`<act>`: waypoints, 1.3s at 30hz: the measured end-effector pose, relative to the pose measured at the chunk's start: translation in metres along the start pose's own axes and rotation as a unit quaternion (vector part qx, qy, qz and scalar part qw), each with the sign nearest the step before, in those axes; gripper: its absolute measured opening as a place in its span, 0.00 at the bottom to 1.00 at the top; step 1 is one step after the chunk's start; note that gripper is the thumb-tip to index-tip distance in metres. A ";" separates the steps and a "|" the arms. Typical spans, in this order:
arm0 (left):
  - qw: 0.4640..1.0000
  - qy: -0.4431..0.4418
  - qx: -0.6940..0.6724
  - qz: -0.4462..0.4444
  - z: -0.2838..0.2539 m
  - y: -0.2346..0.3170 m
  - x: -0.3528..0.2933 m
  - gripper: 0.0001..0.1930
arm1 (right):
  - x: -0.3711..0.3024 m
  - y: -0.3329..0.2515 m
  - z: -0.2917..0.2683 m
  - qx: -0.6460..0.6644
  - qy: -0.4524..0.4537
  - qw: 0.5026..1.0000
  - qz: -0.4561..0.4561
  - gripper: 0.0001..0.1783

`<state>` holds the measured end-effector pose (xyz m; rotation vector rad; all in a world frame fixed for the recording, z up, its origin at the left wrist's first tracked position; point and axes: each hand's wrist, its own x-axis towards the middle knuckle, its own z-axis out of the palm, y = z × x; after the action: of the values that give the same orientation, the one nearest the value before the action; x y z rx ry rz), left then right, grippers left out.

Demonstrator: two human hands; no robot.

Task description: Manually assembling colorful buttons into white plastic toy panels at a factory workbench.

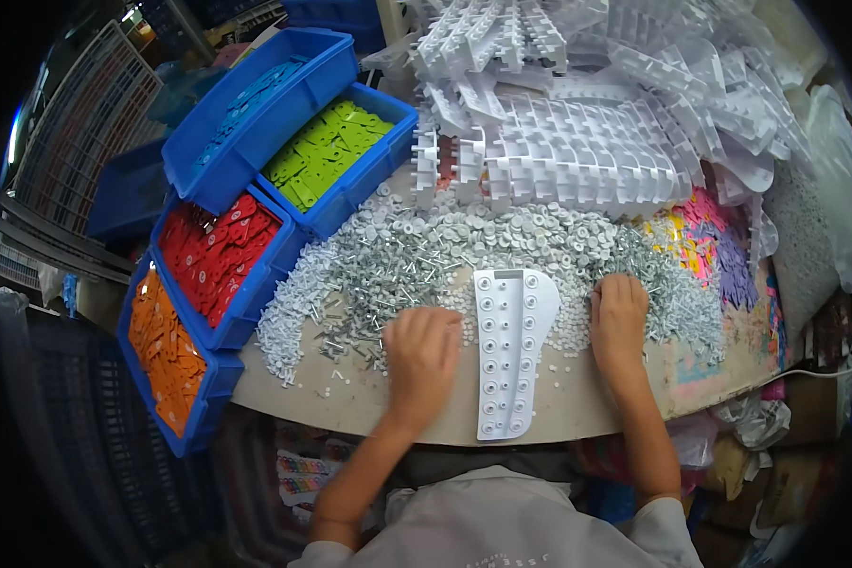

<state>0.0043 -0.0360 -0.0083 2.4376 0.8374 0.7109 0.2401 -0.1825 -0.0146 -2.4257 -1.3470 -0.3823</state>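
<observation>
A white plastic plate with one curved side lies on the table in front of me, with two long rows of round sockets and smaller studs down its middle. Left of it, my left hand hovers at the edge of the metal pins, fingers bent and together. My right hand is to the plate's right, its curled fingertips down among small white washers and metal pins. Whatever either hand pinches is hidden. Neither hand touches the plate. Behind it spreads a heap of white round caps.
Blue bins at the left hold blue, green, red and orange flat pieces. White moulded plates are stacked at the back. Yellow, pink and purple pieces lie at the right. White pegs are heaped at the left.
</observation>
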 end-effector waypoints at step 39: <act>0.985 -0.012 -0.170 0.003 0.011 0.003 0.056 0.06 | 0.036 -0.055 0.003 0.215 0.034 0.972 -0.084 0.09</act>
<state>0.0503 -0.0041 0.0025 2.1388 0.6400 0.7578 0.2119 -0.1261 0.0056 -1.9369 -1.4360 -0.1868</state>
